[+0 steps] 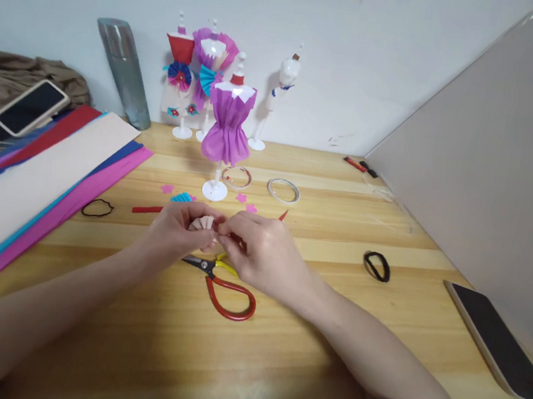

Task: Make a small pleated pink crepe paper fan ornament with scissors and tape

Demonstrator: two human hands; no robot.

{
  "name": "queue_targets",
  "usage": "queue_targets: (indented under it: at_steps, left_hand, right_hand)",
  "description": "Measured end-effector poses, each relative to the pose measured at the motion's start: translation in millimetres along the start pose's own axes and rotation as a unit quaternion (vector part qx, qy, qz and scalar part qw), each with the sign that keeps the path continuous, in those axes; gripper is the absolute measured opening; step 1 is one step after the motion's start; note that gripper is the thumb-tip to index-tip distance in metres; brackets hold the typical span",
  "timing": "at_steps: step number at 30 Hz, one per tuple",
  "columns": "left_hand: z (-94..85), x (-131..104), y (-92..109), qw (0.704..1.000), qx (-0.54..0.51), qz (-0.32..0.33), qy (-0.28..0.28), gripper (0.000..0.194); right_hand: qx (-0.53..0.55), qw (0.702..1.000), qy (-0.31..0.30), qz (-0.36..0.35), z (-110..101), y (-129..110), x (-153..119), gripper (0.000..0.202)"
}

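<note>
A small pleated piece of pale pink crepe paper [202,223] is pinched between my two hands above the wooden table. My left hand [180,225] closes on its left side, thumb in front. The fingertips of my right hand [252,241] grip its right edge, where the exact hold is partly hidden. Just below lie scissors [228,315] with red handles, their blades pointing left. A yellow-handled tool [226,264] is half covered by my right hand. Behind my hands stands a miniature dress form [230,123] wearing purple crepe paper.
Several more dress forms [180,71] stand against the wall beside a grey bottle [125,72]. Layered crepe paper sheets [45,191] and a phone [32,108] lie at left. Tape rolls [283,191], a blue pleated scrap [182,197], a black hair tie [377,266] and a tablet [497,340] lie around.
</note>
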State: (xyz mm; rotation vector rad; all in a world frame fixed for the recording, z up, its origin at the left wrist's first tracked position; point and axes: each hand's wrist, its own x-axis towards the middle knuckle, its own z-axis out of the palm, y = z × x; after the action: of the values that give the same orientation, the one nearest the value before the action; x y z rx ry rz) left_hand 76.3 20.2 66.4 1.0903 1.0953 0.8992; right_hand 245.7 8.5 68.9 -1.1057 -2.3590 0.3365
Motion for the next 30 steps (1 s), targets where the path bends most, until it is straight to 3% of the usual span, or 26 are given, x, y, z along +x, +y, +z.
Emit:
queue_targets:
  at_steps: [9, 19, 24, 30]
  left_hand:
    - [-3.6, 1.3, -8.8, 1.0, 0.013, 0.022, -0.003, 0.025]
    - [-9.0, 6.9, -16.1, 0.999, -0.012, 0.042, -0.032, 0.024]
    - [-12.4, 8.5, -15.6, 0.997, -0.023, 0.051, -0.045, 0.024]
    - [-13.0, 8.2, -13.2, 0.995, -0.046, 0.059, -0.067, 0.021]
  right_hand:
    - [0.126, 0.99, -0.056, -0.001, -14.3, 10.7, 7.1, 0.01]
    - [0.114, 0.985, -0.122, -0.049, -34.2, 13.5, 6.9, 0.015]
    - [0.128, 0.973, -0.138, -0.132, -39.5, 18.5, 6.2, 0.026]
    - [0.103, 0.964, -0.097, -0.226, -36.2, 33.9, 7.5, 0.03]
